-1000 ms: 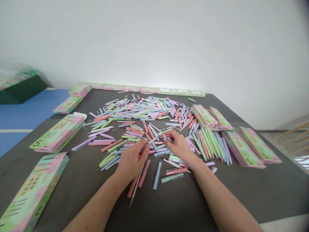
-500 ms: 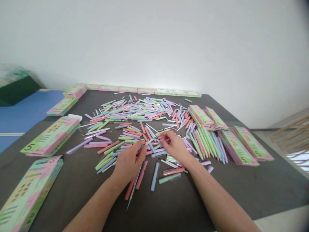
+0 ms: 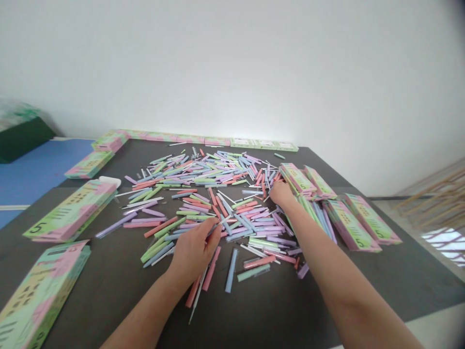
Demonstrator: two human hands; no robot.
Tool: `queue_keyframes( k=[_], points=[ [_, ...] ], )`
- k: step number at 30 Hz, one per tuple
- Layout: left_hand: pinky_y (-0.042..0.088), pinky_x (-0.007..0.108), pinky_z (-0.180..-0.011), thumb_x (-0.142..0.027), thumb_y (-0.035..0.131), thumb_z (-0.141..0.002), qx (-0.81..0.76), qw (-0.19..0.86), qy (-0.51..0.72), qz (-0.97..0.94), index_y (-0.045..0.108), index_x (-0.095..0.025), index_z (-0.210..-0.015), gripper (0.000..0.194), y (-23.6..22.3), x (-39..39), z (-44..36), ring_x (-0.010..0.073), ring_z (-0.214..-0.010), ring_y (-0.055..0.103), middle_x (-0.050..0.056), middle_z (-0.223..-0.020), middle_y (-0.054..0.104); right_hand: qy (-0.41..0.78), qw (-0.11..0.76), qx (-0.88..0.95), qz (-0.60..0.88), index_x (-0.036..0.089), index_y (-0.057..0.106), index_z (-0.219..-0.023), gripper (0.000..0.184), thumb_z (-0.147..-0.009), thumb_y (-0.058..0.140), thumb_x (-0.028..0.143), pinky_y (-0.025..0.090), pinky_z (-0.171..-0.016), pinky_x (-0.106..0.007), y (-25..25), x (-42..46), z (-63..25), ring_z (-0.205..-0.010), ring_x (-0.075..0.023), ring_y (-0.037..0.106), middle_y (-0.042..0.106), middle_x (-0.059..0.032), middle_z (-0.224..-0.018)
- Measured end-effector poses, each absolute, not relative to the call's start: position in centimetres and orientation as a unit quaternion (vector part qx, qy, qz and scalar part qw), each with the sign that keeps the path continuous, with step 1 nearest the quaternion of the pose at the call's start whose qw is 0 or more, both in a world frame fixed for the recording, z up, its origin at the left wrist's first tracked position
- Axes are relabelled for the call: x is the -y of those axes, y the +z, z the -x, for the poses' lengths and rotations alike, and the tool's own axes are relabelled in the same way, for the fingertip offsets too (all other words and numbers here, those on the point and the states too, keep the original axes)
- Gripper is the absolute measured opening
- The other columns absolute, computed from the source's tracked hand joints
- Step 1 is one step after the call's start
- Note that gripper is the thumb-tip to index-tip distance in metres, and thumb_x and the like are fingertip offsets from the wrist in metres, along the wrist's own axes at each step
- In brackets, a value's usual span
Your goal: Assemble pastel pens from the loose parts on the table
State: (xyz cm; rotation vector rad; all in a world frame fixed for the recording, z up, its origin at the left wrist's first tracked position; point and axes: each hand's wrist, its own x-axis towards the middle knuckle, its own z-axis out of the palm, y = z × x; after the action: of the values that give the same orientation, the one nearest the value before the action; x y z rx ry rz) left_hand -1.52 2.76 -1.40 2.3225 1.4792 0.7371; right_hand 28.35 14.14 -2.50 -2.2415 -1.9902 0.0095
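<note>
The left hand (image 3: 192,254) lies over the near part of a wide scatter of pastel pens (image 3: 203,194) on a dark worktop (image 3: 109,295). Its fingers (image 3: 213,232) are pressed together and curve down onto the pens, but I cannot tell if they pinch one. The right hand (image 3: 281,194) is at the far right edge of the scatter, just beside two pink and green boxes (image 3: 298,178). Its fingers (image 3: 275,190) bend down among the pens, and I cannot tell if they hold something. The pens are pink, green, blue and lilac, and they lie in many directions. Near the right forearm (image 3: 327,257), some lie almost parallel. More boxes printed with a "5" (image 3: 69,212) stand at the left side, and a row of boxes (image 3: 214,141) lines the far edge. A white plastic piece (image 3: 109,181) touches the top of the left box.
</note>
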Motion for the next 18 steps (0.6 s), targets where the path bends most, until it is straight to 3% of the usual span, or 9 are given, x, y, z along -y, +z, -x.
queue_keyframes(
  k=[5, 9, 15, 18],
  points=[
    [0.042, 0.026, -0.062, -0.033, 0.037, -0.095, -0.513, 0.158, 0.25, -0.806, 0.06, -0.021, -0.105, 0.027, -1.4, -2.8, 1.4, 0.0189, -0.072, 0.068, 0.003, -0.08, 0.072, -0.008, 0.079, 0.649, 0.757, 0.008, 0.069, -0.097, 0.024, -0.082, 0.052, 0.016, 0.034, -0.096, -0.045, -3.7, -14.7, -28.3, -0.115, -0.0353, 0.054, 0.066, -0.0247, -0.109],
    [0.042, 0.027, -0.063, -0.032, 0.038, -0.095, -0.512, 0.155, 0.256, -0.805, 0.06, -0.021, -0.106, 0.027, -1.5, -2.9, 1.4, 0.0196, -0.074, 0.068, 0.004, -0.084, 0.073, 0.011, 0.114, 0.641, 0.759, 0.004, 0.066, -0.101, 0.027, -0.081, 0.055, 0.018, 0.036, -0.096, -0.044, -3.9, -14.6, -27.8, -0.112, -0.0347, 0.055, 0.065, -0.0258, -0.107],
    [0.042, 0.028, -0.063, -0.034, 0.038, -0.095, -0.518, 0.157, 0.258, -0.801, 0.06, -0.02, -0.107, 0.029, -1.6, -2.9, 1.6, 0.0203, -0.075, 0.067, 0.004, -0.083, 0.072, 0.062, 0.216, 0.642, 0.733, 0.005, 0.059, -0.115, 0.045, -0.071, 0.062, 0.01, 0.039, -0.098, -0.039, -3.4, -13.6, -26.6, -0.114, -0.0299, 0.054, 0.062, -0.0217, -0.114],
    [0.041, 0.027, -0.061, -0.035, 0.038, -0.095, -0.523, 0.157, 0.266, -0.795, 0.061, -0.019, -0.105, 0.03, -1.5, -2.9, 1.7, 0.0201, -0.071, 0.066, 0.003, -0.078, 0.071, 0.104, 0.279, 0.632, 0.716, 0.009, 0.06, -0.111, 0.042, -0.069, 0.06, 0.008, 0.046, -0.091, -0.039, -2.9, -12.6, -25.8, -0.1, -0.0253, 0.061, 0.066, -0.0152, -0.104]
  ],
)
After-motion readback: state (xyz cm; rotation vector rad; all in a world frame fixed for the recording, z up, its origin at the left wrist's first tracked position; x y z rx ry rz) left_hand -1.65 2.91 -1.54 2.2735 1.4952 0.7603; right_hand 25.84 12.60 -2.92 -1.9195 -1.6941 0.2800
